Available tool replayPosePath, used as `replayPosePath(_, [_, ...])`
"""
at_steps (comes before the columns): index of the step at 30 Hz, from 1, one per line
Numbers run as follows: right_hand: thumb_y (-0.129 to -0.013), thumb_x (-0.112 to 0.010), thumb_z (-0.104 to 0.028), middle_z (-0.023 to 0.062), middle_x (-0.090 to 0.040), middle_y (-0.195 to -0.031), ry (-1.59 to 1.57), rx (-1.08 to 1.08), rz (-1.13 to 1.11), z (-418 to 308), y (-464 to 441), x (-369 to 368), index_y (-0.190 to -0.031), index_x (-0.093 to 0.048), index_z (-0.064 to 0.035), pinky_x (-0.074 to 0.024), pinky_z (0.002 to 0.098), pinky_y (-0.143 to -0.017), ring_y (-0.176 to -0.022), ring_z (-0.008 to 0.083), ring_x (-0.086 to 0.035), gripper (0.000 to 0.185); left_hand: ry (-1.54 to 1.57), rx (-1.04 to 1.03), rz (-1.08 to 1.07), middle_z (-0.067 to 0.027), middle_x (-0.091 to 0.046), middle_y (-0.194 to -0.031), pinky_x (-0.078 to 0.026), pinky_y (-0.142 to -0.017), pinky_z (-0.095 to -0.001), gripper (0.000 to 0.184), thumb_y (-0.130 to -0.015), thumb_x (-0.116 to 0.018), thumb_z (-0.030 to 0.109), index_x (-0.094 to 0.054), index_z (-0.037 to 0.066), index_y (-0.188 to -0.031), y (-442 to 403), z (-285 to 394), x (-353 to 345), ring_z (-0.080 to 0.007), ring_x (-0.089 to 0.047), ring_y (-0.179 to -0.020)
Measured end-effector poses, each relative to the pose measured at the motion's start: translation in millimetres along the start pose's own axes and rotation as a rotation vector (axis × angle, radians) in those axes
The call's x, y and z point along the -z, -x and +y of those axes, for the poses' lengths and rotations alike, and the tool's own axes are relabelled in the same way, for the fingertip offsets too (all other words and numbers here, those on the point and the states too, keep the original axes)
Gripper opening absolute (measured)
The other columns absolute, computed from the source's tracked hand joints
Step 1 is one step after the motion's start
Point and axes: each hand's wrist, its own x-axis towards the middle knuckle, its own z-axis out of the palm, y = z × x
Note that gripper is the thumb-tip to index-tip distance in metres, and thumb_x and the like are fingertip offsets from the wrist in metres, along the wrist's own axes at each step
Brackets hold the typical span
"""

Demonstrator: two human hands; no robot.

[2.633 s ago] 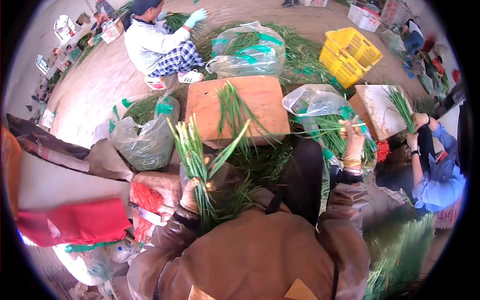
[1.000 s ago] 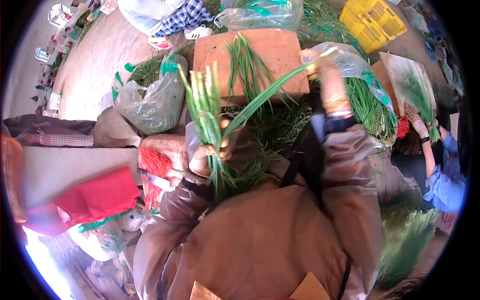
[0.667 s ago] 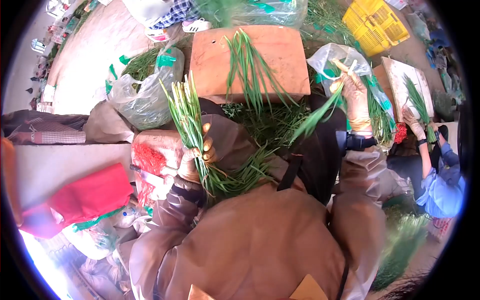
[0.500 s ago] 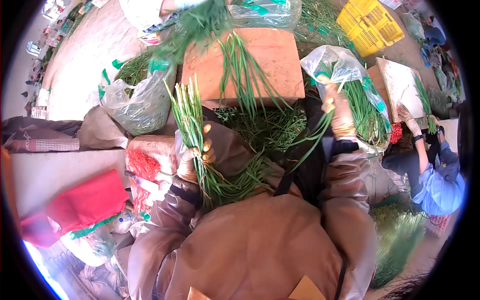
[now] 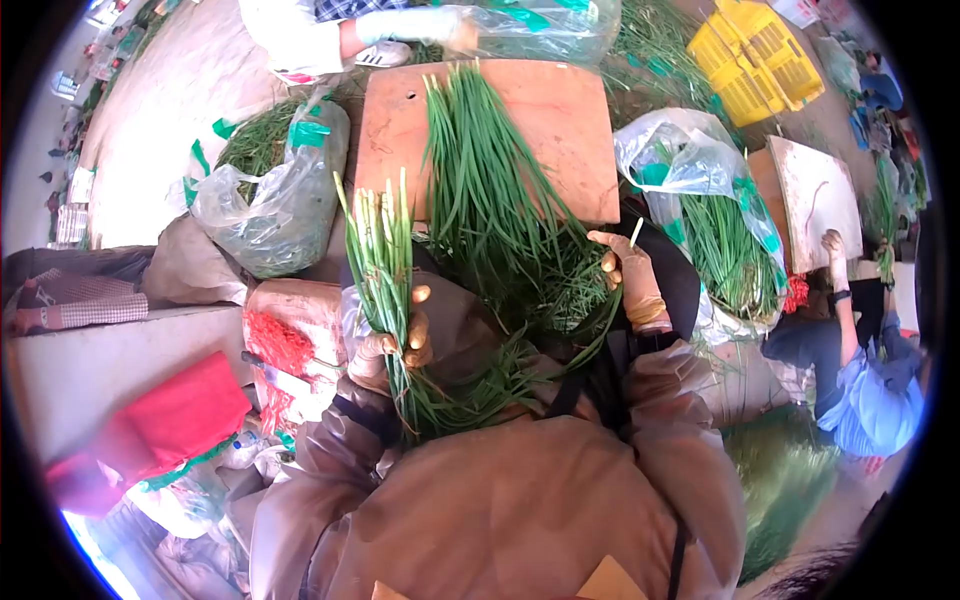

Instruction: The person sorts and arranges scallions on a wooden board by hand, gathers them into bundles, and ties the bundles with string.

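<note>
Down and inward since half a second ago, the right hand (image 5: 640, 285) pinches a slim green stalk (image 5: 636, 233) beside the dark-clothed knee (image 5: 675, 272). On the low table (image 5: 385, 120), the loose pile of greens (image 5: 485, 160) has grown thicker, its leaves hanging over the near edge. The left hand (image 5: 376, 354) is closed around a bundle of stalks (image 5: 384, 250), pale ends up.

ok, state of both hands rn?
Left hand: closed around an upright bunch of green stalks.
Right hand: closed on a pale-tipped stalk; exact count can't be told.
</note>
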Motion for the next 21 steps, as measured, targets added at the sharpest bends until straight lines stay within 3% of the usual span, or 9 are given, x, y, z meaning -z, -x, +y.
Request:
replayPosePath(6, [-0.099, -0.045, -0.027, -0.0055, -0.048, -0.062, -0.034, -0.001, -0.071, -19.3, 11.9, -28.2, -0.115, -0.066, -0.0033, -0.0256, 0.02, -0.042, -0.044, 0.0028, -0.033, 0.036, -0.133, 0.066, 0.164, -0.0065, -0.058, -0.082, -0.04, -0.056, -0.0262, 0.079, -0.069, -0.08, 0.019, -0.044, 0.003, -0.138, -14.2, 11.1, -32.5, -0.0133, -0.048, -0.057])
replayPosePath(8, [-0.099, -0.048, -0.037, -0.0042, -0.053, -0.061, -0.033, 0.046, -0.233, -33.8, 27.7, -54.3, -0.119, -0.066, -0.0048, -0.024, 0.0195, -0.039, -0.044, 0.003, -0.035, 0.041, -0.111, 0.151, 0.08, -0.0092, -0.065, -0.092, -0.048, -0.063, -0.0256, 0.081, -0.07, -0.08, 0.019, -0.043, 0.001, -0.14, -18.0, 6.6, -35.2, -0.0138, -0.058, -0.072])
replayPosePath(10, [-0.098, -0.052, -0.039, -0.0035, -0.055, -0.064, -0.014, 0.086, -0.282, -56.5, 48.3, -90.4, -0.113, -0.067, -0.0049, -0.0259, 0.0197, -0.041, -0.046, 0.0033, -0.037, 0.04, -0.201, 0.261, 0.014, -0.0104, -0.067, -0.095, -0.051, -0.068, -0.0267, 0.076, -0.073, -0.079, 0.02, -0.044, 0.002, -0.138, -20.9, 5.1, -52.2, -0.0151, -0.062, -0.076])
replayPosePath(12, [-0.096, -0.058, -0.033, -0.0039, -0.055, -0.066, -0.067, 0.107, -0.301, -52.0, 46.7, -106.5, -0.101, -0.067, -0.0063, -0.028, 0.0195, -0.044, -0.049, 0.0029, -0.039, 0.029, -0.264, 0.388, -0.03, -0.0136, -0.067, -0.107, -0.054, -0.08, -0.0302, 0.066, -0.077, -0.077, 0.021, -0.047, 0.003, -0.133, -20.0, -0.9, -59.7, -0.0179, -0.066, -0.089])
replayPosePath(13, [-0.094, -0.062, -0.027, -0.005, -0.054, -0.066, -0.12, 0.168, -0.297, -52.3, 48.5, -110.8, -0.091, -0.065, -0.0083, -0.029, 0.019, -0.046, -0.05, 0.0024, -0.04, 0.02, -0.224, 0.366, 0.013, -0.0135, -0.067, -0.107, -0.054, -0.081, -0.0314, 0.062, -0.078, -0.076, 0.021, -0.049, 0.003, -0.131, -16.1, -6.2, -72.6, -0.0189, -0.066, -0.089])
replayPosePath(16, [-0.093, -0.063, -0.026, -0.0072, -0.05, -0.064, -0.141, 0.227, -0.174, -70.8, 67.5, -118.9, -0.096, -0.068, -0.007, -0.029, 0.0175, -0.046, -0.05, 0.0019, -0.04, 0.02, -0.138, 0.284, 0.061, -0.0124, -0.068, -0.103, -0.054, -0.083, -0.0346, 0.048, -0.08, -0.074, 0.023, -0.056, 0.003, -0.12, -2.4, -21.3, -59.3, -0.0232, -0.066, -0.087])
replayPosePath(19, [-0.094, -0.062, -0.03, -0.0075, -0.049, -0.063, -0.139, 0.234, -0.196, -73.3, 77.4, -106.0, -0.101, -0.073, -0.0054, -0.0256, 0.0171, -0.045, -0.05, 0.0009, -0.038, 0.028, 0.179, 0.159, 0.128, -0.0104, -0.068, -0.099, -0.053, -0.086, -0.0394, 0.039, -0.081, -0.073, 0.026, -0.062, 0.003, -0.111, 9.5, -25.4, -32.2, -0.028, -0.067, -0.085])
replayPosePath(21, [-0.094, -0.061, -0.031, -0.0074, -0.049, -0.064, -0.156, 0.241, -0.183, -67.9, 75.3, -102.5, -0.101, -0.072, -0.0058, -0.0248, 0.0171, -0.044, -0.05, 0.0007, -0.038, 0.029, 0.137, 0.101, 0.15, -0.0135, -0.065, -0.116, -0.051, -0.091, -0.0418, 0.043, -0.081, -0.072, 0.029, -0.063, 0.002, -0.114, 10.2, -25.4, -49.8, -0.0285, -0.062, -0.104])
